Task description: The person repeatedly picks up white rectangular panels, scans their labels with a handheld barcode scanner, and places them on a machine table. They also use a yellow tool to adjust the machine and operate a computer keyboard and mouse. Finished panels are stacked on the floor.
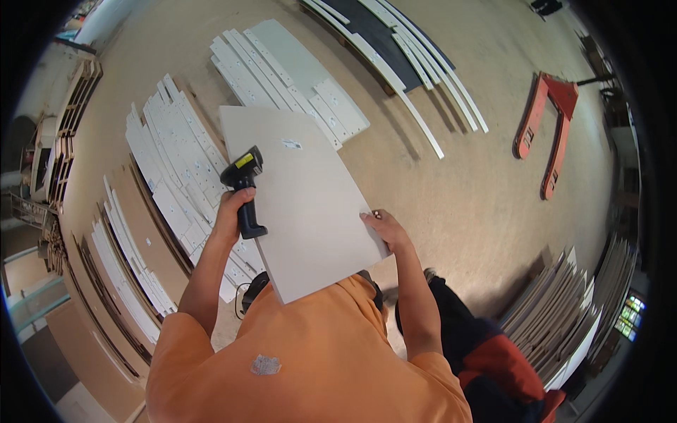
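A large flat white panel (pixel 310 211) is held in front of my body, with a small printed label (pixel 292 144) toward its far end. My left hand (pixel 231 211) is closed around the panel's left edge and a black handheld barcode scanner (pixel 248 211) with a yellow sticker. The scanner lies over the panel's left edge, its head pointing away from me. My right hand (pixel 384 229) grips the panel's right edge near the close corner, thumb on top; the fingers underneath are partly hidden.
Stacks of white boards (pixel 180 162) lie to the left, with more white panels (pixel 282 63) ahead. Long strips (pixel 416 49) rest on a dark stack far ahead. A red pallet jack (pixel 557 106) stands far right. Upright boards (pixel 553 310) lean nearby right, beside a person's red-and-dark clothing (pixel 493 359).
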The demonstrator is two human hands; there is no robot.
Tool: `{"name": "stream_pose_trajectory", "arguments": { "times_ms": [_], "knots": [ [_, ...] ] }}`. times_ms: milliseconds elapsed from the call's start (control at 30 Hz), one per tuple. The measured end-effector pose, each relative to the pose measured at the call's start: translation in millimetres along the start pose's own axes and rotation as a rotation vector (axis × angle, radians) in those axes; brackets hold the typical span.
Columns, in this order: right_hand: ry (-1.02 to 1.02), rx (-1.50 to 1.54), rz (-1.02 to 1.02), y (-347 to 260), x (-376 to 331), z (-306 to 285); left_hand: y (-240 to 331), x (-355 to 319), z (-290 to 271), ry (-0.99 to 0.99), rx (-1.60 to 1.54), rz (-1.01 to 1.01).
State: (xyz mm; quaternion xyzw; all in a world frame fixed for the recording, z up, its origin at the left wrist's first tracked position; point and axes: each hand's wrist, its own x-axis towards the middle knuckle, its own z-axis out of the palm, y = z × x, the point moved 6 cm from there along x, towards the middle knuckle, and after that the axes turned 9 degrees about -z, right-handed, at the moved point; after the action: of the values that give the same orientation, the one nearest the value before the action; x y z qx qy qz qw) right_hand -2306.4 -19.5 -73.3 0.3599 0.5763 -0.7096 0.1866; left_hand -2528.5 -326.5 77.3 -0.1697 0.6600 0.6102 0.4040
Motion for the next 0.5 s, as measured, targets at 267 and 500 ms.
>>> {"name": "stream_pose_trajectory", "arguments": {
  "times_ms": [267, 500],
  "knots": [
    [0.309, -0.215, 0.009, -30, 36, -2, -60, 82, -33, -0.132, -0.184, 0.007],
    [0.432, -0.524, -0.181, -128, 102, -33, -91, 157, -21, -0.084, -0.301, 0.029]
  ]
}}
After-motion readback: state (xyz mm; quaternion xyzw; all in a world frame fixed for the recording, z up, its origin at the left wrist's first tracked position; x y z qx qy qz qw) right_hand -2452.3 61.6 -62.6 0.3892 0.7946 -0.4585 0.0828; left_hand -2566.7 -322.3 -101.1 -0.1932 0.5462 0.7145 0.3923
